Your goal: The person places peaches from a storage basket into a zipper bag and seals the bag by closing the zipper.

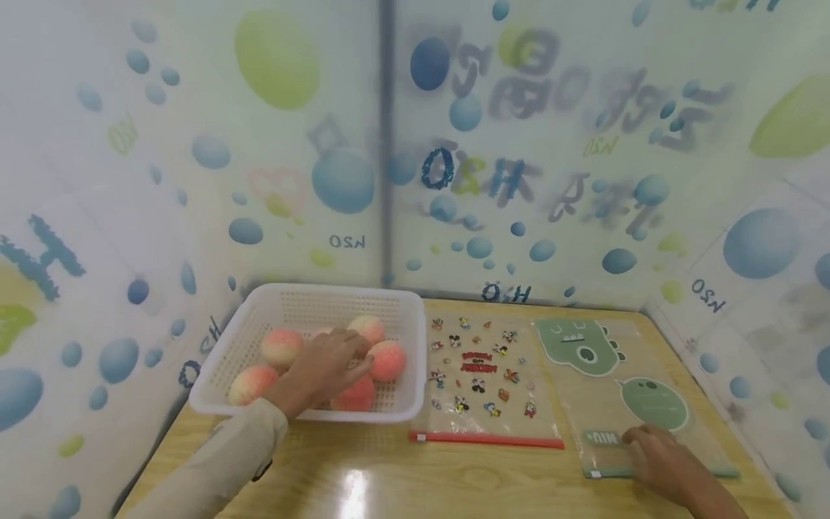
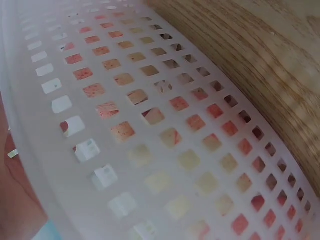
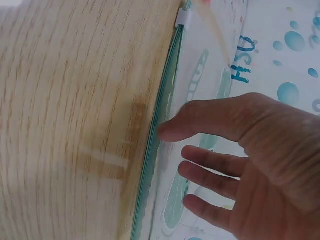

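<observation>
My left hand (image 1: 331,360) reaches over the wall of a white plastic basket (image 1: 227,364) and lies among several pink and yellow peaches (image 1: 387,361). Its fingers are loosely bent over the fruit, and their tips are partly hidden. In the left wrist view, the basket's perforated wall (image 2: 35,125) covers most of the peaches. At the right, my right hand (image 1: 668,461) is at the lower edge of a clear zip bag with green dinosaur prints (image 1: 577,349). Its thumb and fingers (image 3: 210,205) are apart in the right wrist view, with the thumb by the green zip strip (image 3: 150,155).
A second clear zip bag (image 1: 480,404) with small cartoon prints and a red zip strip lies flat between the basket and the green bag. The wooden table (image 1: 454,483) is bordered by walls (image 1: 363,259) patterned with blue and green drops.
</observation>
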The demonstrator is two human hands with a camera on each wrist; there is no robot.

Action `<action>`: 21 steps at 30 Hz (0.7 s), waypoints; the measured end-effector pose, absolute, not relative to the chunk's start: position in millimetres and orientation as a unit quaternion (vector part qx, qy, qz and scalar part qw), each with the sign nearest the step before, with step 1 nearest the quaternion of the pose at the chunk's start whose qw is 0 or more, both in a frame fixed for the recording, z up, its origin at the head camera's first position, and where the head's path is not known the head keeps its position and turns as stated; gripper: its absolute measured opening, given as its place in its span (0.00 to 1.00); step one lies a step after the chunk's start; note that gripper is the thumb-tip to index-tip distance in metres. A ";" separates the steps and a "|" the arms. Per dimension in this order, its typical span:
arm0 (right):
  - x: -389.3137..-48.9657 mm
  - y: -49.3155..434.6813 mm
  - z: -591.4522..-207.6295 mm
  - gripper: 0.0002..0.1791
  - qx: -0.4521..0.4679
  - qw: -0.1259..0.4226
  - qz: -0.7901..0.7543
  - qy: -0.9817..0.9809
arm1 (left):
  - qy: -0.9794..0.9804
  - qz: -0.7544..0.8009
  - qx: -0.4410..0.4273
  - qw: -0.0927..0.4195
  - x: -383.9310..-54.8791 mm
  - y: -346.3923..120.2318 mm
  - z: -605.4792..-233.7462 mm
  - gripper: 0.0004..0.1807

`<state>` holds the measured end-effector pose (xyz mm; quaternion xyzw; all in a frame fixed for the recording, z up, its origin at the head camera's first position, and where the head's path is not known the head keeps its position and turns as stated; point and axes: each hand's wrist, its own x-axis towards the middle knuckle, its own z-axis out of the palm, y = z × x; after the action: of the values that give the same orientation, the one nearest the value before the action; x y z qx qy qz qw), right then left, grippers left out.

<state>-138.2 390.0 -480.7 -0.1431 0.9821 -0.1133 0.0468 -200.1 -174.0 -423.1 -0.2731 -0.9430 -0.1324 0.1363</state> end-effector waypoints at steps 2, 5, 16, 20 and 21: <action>-139.4 393.9 -481.9 0.19 -0.133 0.076 -0.118 0.981 | -0.943 -0.135 -0.273 0.136 -200.8 -174.4 -423.6 0.10; -143.6 400.1 -483.4 0.24 -0.124 0.122 -0.137 0.975 | -0.942 -0.141 -0.272 0.136 -202.6 -174.8 -423.5 0.10; -154.9 408.5 -471.7 0.07 -0.163 0.149 -0.199 0.955 | -0.924 -0.133 -0.302 0.194 -210.3 -178.7 -421.9 0.08; -155.7 405.8 -466.5 0.07 -0.158 0.124 -0.195 0.960 | -0.933 -0.121 -0.285 0.186 -210.5 -179.5 -421.7 0.09; -154.8 404.7 -466.2 0.06 -0.143 0.131 -0.199 0.961 | -0.937 -0.120 -0.279 0.173 -209.5 -179.4 -422.4 0.09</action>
<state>-154.8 404.7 -466.2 -0.1426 0.9605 -0.1995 0.1314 -209.5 -179.4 -422.4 -0.2789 -0.9368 -0.1203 0.1735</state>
